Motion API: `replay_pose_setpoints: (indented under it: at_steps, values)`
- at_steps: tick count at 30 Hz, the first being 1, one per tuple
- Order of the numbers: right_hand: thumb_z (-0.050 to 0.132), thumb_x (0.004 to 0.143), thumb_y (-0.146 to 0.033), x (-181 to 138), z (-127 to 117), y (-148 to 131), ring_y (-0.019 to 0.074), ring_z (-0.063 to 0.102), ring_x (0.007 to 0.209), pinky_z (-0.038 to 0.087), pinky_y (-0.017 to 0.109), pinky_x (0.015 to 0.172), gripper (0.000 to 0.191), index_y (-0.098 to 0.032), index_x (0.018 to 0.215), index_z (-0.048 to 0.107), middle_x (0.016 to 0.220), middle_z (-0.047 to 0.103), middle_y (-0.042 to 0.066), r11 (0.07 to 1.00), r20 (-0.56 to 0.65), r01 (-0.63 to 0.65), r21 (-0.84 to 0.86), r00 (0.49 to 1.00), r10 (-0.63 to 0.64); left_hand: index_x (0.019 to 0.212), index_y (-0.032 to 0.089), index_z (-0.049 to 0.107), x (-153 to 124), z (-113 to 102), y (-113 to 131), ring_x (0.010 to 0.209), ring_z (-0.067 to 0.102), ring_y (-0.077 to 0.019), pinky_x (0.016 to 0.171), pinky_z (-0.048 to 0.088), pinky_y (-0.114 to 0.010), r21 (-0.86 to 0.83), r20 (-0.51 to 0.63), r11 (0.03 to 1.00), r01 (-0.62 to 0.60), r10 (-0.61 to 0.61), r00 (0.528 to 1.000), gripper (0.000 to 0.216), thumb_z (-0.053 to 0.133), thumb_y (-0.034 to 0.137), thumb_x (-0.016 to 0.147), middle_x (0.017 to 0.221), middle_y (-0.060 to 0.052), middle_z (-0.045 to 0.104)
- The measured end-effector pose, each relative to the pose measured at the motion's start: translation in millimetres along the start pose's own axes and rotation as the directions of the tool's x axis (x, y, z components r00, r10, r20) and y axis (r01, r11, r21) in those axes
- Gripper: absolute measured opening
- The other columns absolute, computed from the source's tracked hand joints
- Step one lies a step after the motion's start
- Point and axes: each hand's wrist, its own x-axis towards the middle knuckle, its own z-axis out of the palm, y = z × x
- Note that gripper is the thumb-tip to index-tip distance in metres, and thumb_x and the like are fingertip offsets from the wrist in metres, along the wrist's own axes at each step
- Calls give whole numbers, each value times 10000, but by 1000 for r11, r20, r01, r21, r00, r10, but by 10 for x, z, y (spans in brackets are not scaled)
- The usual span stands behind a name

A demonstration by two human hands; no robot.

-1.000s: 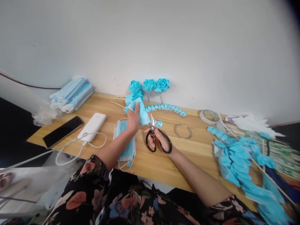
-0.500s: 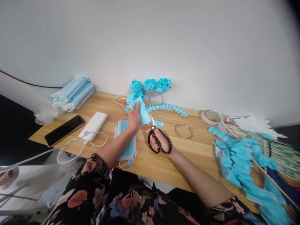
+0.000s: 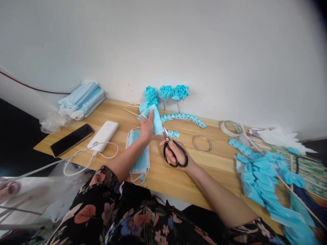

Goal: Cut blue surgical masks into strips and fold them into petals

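My left hand (image 3: pixel 146 127) is closed on a folded piece of blue mask fabric (image 3: pixel 156 121), held up over the wooden table (image 3: pixel 212 166). My right hand (image 3: pixel 176 153) grips black-handled scissors (image 3: pixel 173 151), fingers through the loops, and the blades (image 3: pixel 165 133) meet the fabric's right edge. Under my left forearm lies a flat blue face mask (image 3: pixel 139 156). Behind the fabric, three blue fabric roses (image 3: pixel 166 93) stand against the wall. A chain of folded blue pieces (image 3: pixel 182 118) curves in front of them.
A stack of masks (image 3: pixel 83 100), a black phone (image 3: pixel 72 139) and a white power bank (image 3: pixel 104 135) with its cable lie at the left. Two tape rings (image 3: pixel 202 143) (image 3: pixel 231 127) sit at mid-right. Blue folded strips (image 3: pixel 258 170), sticks and white scraps crowd the right end.
The scissor handles have drawn closer together and the blades have gone further into the fabric. The view has shifted slightly; the hands stay in place.
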Motion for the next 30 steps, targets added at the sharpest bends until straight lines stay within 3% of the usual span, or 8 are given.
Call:
replay_pose_setpoints:
  at_steps: [5,9,13,21,30]
  values:
    - [507,799,-759,22,-81,58,50,377,355,535,257,488,661,-175,1090,605,554,474,-86,995,134,-61,84,990,50,1065,148,668,24,-8,-46,959,665,-220,823,530,-310,13,17,1000,-17,17,1000,499,634,569,798,1079,-100,713]
    - [490,813,-756,26,-132,88,79,497,468,571,324,646,683,-213,1227,508,662,562,-54,991,234,-62,122,972,32,1026,145,678,0,1,-33,945,663,-220,826,526,-313,13,29,999,-36,36,999,459,632,544,805,1043,-99,717]
    - [483,863,-699,19,-137,48,94,496,489,562,348,699,671,-227,1337,433,680,579,-46,998,234,8,63,972,-22,1003,147,682,-17,10,-14,918,662,-225,805,527,-325,10,26,1000,-18,18,1000,425,635,521,807,1018,-100,717]
    - [466,887,-671,6,-150,-23,101,486,471,581,390,713,768,-271,1504,242,656,585,-53,999,250,-13,41,968,2,1014,144,673,-22,5,-10,923,665,-216,807,529,-311,22,17,999,-27,27,999,465,634,554,799,1001,-92,722]
    - [442,901,-666,-11,-134,-64,103,468,466,576,386,713,819,-262,1552,154,605,549,-65,999,282,-32,8,959,28,1106,163,665,51,-12,56,1114,643,-250,957,500,-356,-17,-48,1000,0,-1,999,415,638,478,837,1165,-107,701]
